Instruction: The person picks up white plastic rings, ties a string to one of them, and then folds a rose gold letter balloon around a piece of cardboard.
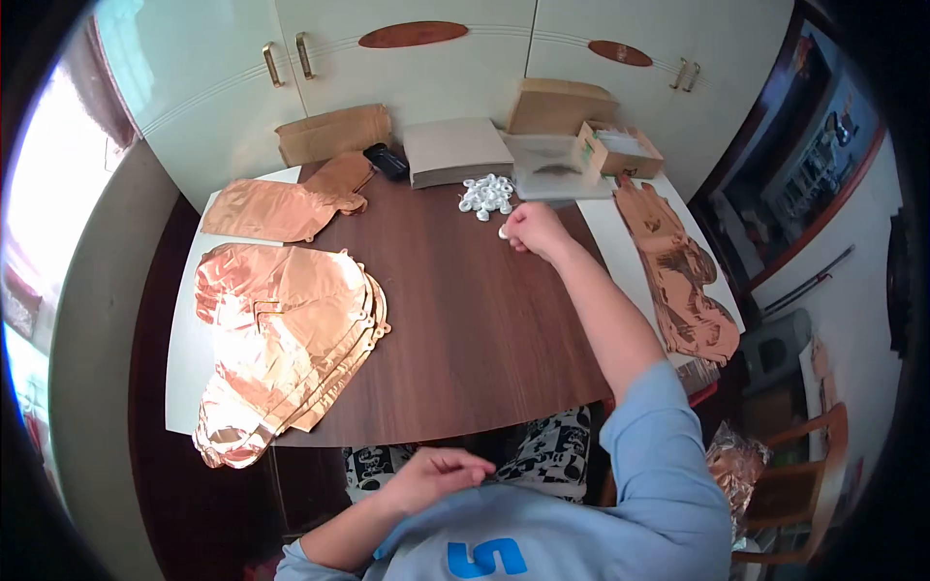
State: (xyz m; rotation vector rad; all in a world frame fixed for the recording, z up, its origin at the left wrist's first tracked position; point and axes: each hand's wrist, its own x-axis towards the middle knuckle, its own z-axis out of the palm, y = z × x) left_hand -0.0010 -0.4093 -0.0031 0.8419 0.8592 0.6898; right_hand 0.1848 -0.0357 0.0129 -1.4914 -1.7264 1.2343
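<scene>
My right hand (536, 230) reaches across the brown table and pinches a small white coil (503, 232), which looks like rolled ribbon; its far side is hidden by my fingers. Just beyond it lies a heap of similar white coils (486, 194). Near my lap, below the table's front edge, my left hand (441, 479) rests with its fingers loosely stretched and nothing visible in them. On the left side of the table lies a stack of flat rose-gold foil balloons (300, 320), with another foil balloon (266, 210) behind it.
More flat foil balloons (678, 276) lie along the right edge. At the back stand a stack of grey cardboard sheets (457, 150), a black object (387, 162), clear plastic bags (552, 169) and a small open carton (620, 150). A wooden chair (790, 484) stands at the right.
</scene>
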